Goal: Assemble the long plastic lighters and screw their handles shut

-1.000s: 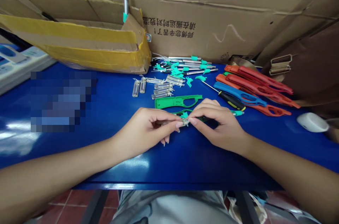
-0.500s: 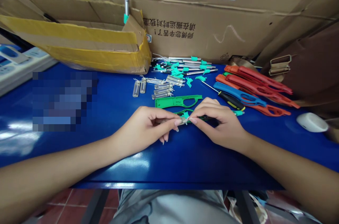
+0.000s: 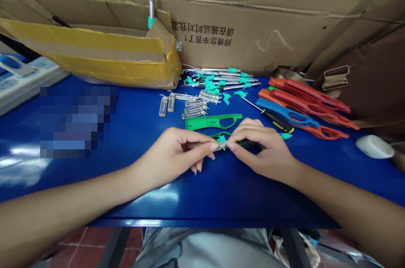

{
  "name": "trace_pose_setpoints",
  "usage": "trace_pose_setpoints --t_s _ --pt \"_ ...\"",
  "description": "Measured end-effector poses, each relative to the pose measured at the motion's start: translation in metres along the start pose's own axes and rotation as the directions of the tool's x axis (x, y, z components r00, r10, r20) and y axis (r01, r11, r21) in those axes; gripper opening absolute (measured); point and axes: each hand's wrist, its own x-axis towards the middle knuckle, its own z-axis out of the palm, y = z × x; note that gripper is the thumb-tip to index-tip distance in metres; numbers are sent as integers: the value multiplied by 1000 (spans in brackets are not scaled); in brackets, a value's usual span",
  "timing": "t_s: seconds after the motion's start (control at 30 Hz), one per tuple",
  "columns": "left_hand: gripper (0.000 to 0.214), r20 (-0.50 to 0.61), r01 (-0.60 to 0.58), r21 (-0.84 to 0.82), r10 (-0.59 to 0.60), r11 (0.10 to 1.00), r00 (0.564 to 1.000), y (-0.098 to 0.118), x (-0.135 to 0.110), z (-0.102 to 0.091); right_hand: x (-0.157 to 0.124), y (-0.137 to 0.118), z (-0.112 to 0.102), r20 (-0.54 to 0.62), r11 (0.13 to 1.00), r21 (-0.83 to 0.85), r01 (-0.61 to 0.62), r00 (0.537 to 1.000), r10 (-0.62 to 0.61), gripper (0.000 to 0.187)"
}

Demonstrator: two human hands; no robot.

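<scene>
My left hand and my right hand meet at the middle of the blue table. Both are closed in a pinch on one small clear plastic piece with a teal clip, held just above the tabletop. A green plastic handle half lies just behind my fingers, and part of another green piece shows under my right hand. A black-handled screwdriver lies behind my right hand.
Several clear plastic pieces and metal tubes with teal clips lie further back. Red and blue handle halves are piled at the right. A taped cardboard box stands at the back left, large cartons behind, a white object at far right.
Almost nothing has moved; my fingertips have only shifted slightly on the small piece.
</scene>
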Motion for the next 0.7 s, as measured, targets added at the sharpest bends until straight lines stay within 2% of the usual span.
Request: trace_pose_setpoints --t_s 0.27,0.7 --pt "23 23 -10 33 10 999 1000 -3 -1 1 1 0 -1 52 1000 -28 5 999 -3 8" --pt "24 5 -8 67 8 998 1000 -3 3 -4 0 3 -3 43 1000 -12 29 999 -28 8"
